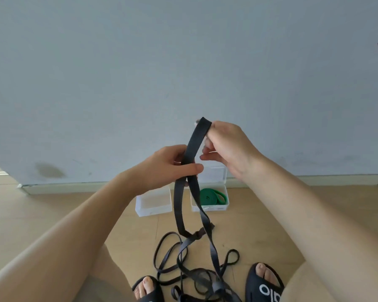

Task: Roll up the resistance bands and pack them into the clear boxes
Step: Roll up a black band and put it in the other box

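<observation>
Both hands were up in front of the wall, working one black resistance band.

Right hand: pinched the top fold of the band between thumb and index, lower fingers loosely curled beside the strap. The fold stood as the highest point of the band.

Left hand: lower and to the left, thumb and fingers closed around both strands of the band just under the fold.

Below the left hand the two strands hung down, split apart, and ran into a loose tangle of black bands on the wooden floor between the feet. Could not tell how many bands were in the tangle.

Two clear boxes sat on the floor near the baseboard, behind the hanging strands:
- left clear box: nothing visible inside, partly hidden by the left forearm.
- right clear box: lid up at the back, a rolled green resistance band lying inside.

The boxes were near each other, with a gap between them; the hanging strands crossed in front of that gap.

Black slides on both feet: left slide, right slide, at the bottom edge of the view, on either side of the tangle.
</observation>
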{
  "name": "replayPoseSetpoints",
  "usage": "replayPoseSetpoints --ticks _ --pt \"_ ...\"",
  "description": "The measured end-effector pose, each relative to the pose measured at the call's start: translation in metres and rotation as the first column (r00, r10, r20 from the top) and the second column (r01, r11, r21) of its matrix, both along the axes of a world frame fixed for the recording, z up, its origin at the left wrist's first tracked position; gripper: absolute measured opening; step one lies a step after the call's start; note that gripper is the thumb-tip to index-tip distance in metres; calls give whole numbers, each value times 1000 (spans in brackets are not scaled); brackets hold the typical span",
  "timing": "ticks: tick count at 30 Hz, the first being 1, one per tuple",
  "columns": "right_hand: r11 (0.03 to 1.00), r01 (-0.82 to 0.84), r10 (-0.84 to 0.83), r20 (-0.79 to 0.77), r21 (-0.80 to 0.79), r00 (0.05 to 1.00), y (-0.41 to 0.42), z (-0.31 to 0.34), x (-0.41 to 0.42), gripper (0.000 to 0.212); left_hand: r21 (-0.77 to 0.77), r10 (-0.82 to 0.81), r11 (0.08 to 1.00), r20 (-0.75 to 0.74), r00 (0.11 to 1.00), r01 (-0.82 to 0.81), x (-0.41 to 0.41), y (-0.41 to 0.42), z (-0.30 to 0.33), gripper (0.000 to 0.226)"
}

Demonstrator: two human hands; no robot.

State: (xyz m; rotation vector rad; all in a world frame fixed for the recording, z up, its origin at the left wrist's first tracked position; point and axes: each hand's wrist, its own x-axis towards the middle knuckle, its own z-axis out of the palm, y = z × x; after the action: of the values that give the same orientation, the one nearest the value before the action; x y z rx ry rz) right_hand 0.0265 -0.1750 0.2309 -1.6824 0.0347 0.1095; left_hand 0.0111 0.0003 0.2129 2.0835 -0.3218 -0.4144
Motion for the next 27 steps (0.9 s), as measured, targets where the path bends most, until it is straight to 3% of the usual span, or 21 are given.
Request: replayPoseSetpoints --ticks 5,8,11,14,19,21,27 --pt "945 -242 258 -47 220 965 -5 13 4 16 -89 -30 996 -71 997 23 6 6 -1 39" --pt "899 -228 287 -111 375 951 -10 15 7 23 -142 9 990 -60 998 -17 7 8 -2 34" --pt "876 -218 313 -163 431 936 -15 12 11 25 -91 56 994 -3 998 -57 10 8 -7 25" --pt "879 -255 334 -139 402 932 -16 10 15 14 -33 55 998 34 998 -54 13 7 -11 19" --pt "928 -214 267 -141 305 953 -20 3 22 27 -95 33 995 -28 999 -36 18 12 -10 33" --pt "936 -186 238 -150 299 960 -20 3 22 27 -101 63 993 -37 997 -66 19 13 -8 22" --pt "959 -158 192 -131 234 973 -19 6 22 28 21 206 977 157 966 -211 21 7 -7 14"
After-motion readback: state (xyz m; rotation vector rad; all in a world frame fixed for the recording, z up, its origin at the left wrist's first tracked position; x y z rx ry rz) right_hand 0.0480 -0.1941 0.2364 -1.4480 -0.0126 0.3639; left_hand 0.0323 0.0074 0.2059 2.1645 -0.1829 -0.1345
